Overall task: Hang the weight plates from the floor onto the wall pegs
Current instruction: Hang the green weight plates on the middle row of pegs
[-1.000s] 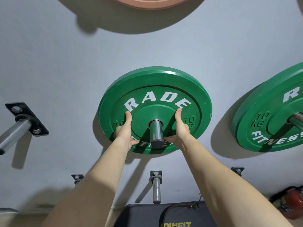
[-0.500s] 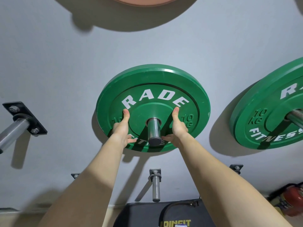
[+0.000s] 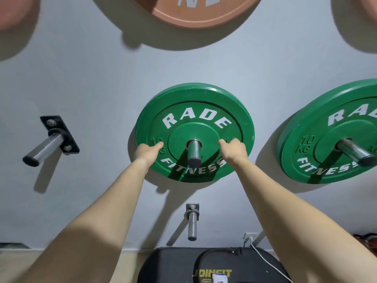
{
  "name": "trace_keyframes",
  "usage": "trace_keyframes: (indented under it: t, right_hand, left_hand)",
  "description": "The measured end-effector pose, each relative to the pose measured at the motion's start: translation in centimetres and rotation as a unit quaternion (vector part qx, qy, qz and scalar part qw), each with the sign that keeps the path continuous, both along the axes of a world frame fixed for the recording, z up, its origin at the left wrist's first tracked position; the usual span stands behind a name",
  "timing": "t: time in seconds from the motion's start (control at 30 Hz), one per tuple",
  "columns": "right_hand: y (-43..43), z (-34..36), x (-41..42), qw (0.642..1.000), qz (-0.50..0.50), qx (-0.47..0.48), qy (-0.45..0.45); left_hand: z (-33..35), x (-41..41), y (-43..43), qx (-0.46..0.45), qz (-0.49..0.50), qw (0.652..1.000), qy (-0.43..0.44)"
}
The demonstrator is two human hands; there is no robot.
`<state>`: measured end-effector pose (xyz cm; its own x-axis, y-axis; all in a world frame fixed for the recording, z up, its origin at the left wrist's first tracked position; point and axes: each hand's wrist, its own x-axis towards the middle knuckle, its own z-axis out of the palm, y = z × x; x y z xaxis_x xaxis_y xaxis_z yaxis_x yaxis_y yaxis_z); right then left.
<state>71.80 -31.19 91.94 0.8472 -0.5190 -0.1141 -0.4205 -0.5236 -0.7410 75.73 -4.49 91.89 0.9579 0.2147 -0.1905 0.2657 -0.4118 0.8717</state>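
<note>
Two green plates hang: the middle plate (image 3: pixel 204 99) on its peg (image 3: pixel 193 153), the right plate (image 3: pixel 326 164) beside. Our left hand (image 3: pixel 146 152) and right hand (image 3: pixel 233 151) touch the middle one; we cannot tell if fingers grasp. Two bare pegs (image 3: pixel 43 149).

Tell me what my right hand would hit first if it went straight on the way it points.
The centre green plate, on its face just right of the peg. The right hand looks at or nearly on it; depth is unclear.
</note>
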Motion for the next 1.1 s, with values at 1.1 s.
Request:
trace_keyframes:
  t: [1.1]
  right_hand:
    - [-2.4, 15.3, -52.0, 0.944, 0.129, -0.29, -0.092]
  left_hand:
    - [15.4, -53.5, -4.3, 0.264, -0.103, 0.941, -0.185]
